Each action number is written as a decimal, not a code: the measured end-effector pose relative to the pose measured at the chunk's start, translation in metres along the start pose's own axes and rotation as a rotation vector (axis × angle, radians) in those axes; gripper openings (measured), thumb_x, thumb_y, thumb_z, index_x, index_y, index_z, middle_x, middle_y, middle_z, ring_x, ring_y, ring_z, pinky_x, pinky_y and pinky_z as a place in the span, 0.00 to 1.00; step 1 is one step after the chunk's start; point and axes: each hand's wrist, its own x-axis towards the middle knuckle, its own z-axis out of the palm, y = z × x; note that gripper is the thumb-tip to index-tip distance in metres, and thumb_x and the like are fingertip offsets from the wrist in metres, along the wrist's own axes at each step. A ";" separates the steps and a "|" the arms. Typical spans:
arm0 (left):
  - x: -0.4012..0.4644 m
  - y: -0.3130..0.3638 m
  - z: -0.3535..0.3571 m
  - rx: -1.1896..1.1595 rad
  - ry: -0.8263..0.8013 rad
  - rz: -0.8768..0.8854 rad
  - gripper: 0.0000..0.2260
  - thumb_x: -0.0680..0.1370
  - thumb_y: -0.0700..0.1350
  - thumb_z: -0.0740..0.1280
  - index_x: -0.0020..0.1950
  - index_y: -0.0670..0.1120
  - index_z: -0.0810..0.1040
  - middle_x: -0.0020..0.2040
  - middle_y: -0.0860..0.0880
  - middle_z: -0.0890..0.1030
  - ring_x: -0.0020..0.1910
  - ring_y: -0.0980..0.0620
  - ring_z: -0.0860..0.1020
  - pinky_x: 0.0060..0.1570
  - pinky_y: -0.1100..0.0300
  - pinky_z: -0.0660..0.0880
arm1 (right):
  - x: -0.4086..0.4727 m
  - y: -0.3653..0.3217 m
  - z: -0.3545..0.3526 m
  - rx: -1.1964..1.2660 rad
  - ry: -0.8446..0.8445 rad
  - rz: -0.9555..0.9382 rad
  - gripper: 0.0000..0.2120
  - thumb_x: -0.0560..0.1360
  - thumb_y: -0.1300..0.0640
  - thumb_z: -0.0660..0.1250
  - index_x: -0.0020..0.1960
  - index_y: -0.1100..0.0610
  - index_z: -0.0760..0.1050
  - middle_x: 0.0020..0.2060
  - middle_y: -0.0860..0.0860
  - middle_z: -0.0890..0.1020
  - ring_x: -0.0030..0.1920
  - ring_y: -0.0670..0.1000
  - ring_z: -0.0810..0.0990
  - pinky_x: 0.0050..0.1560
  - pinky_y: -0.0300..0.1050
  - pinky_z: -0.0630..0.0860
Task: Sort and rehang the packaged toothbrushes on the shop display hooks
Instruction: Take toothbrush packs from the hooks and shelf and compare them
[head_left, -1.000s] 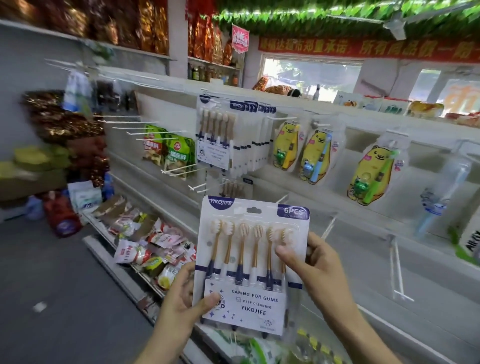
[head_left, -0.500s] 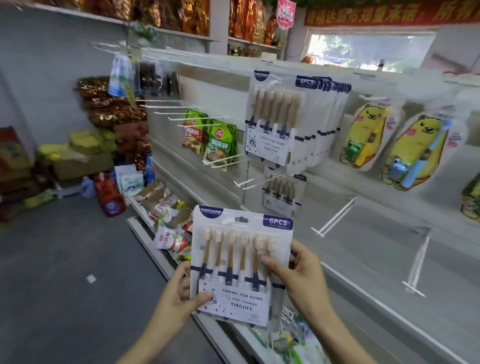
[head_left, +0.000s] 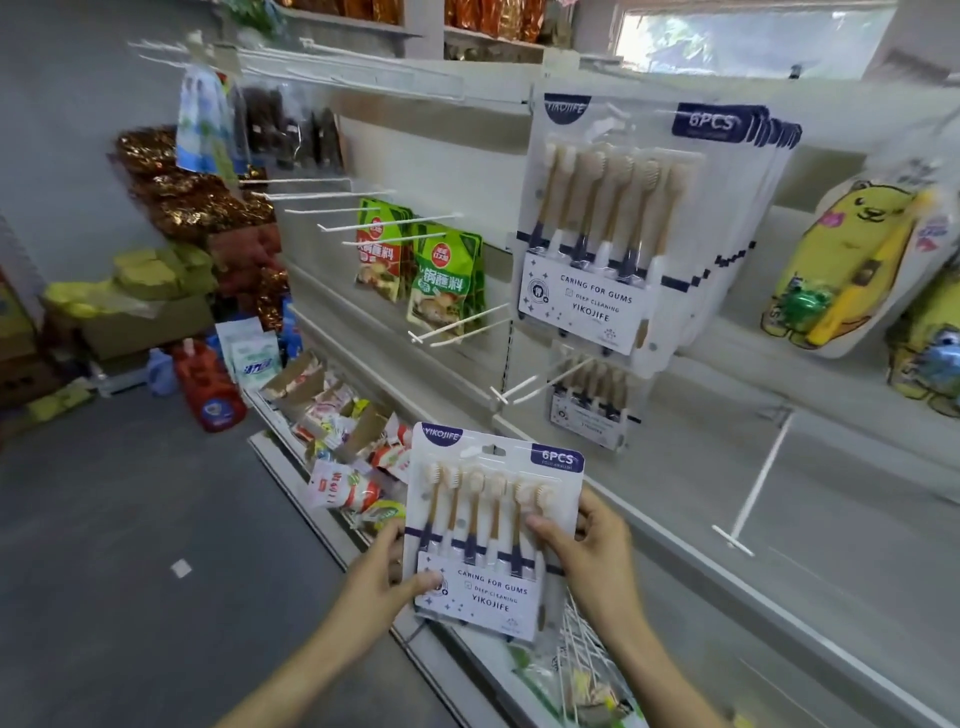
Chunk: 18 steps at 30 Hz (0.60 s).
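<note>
I hold a toothbrush pack (head_left: 491, 525) upright in front of me with both hands, low and just in front of the bottom shelf (head_left: 415, 644). My left hand (head_left: 384, 577) grips its lower left edge, thumb pressed on the printed card at the front and the other fingers hidden behind it. My right hand (head_left: 597, 551) grips the right edge, thumb laid across the clear blister over the brush handles and the rest of the fingers curled round the back. The pack shows six brushes in a row with pale heads up, a dark "6PCS" tab at its top right corner and a hang slot at the top edge. Below my right wrist lies a bundle of loose white hooks (head_left: 576, 660) on the bottom shelf. Further along that shelf to the left sits a heap of small snack packets (head_left: 343, 415). Above the pack, on the back panel, a smaller toothbrush pack (head_left: 589, 410) hangs behind a pair of bare white hooks (head_left: 524, 389). Higher up hangs a thick row of the same six-brush packs (head_left: 597, 234) on one hook, fronts facing me. To their right hang yellow bear-shaped packs (head_left: 841, 270), and to their left green sauce packets (head_left: 421, 265). A red bottle (head_left: 210, 389) stands on the floor beyond the shelf end.
</note>
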 end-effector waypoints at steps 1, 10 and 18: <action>0.008 -0.001 -0.001 0.009 -0.008 -0.002 0.28 0.73 0.44 0.76 0.69 0.54 0.69 0.59 0.51 0.84 0.58 0.50 0.83 0.59 0.46 0.79 | 0.004 0.001 0.001 0.000 0.004 0.009 0.13 0.73 0.67 0.73 0.56 0.57 0.80 0.46 0.48 0.88 0.45 0.49 0.87 0.41 0.39 0.81; 0.083 -0.002 -0.008 0.094 -0.153 0.007 0.26 0.75 0.42 0.74 0.62 0.66 0.66 0.53 0.78 0.77 0.56 0.73 0.77 0.57 0.65 0.75 | 0.044 0.017 0.017 -0.089 0.176 0.022 0.13 0.73 0.65 0.74 0.54 0.52 0.80 0.44 0.41 0.87 0.44 0.43 0.86 0.42 0.36 0.80; 0.130 0.000 -0.021 0.169 -0.297 0.017 0.24 0.76 0.48 0.73 0.59 0.68 0.63 0.50 0.83 0.73 0.53 0.79 0.73 0.58 0.66 0.72 | 0.062 0.026 0.032 -0.103 0.322 0.042 0.11 0.74 0.64 0.74 0.52 0.51 0.80 0.44 0.44 0.88 0.44 0.47 0.87 0.42 0.43 0.83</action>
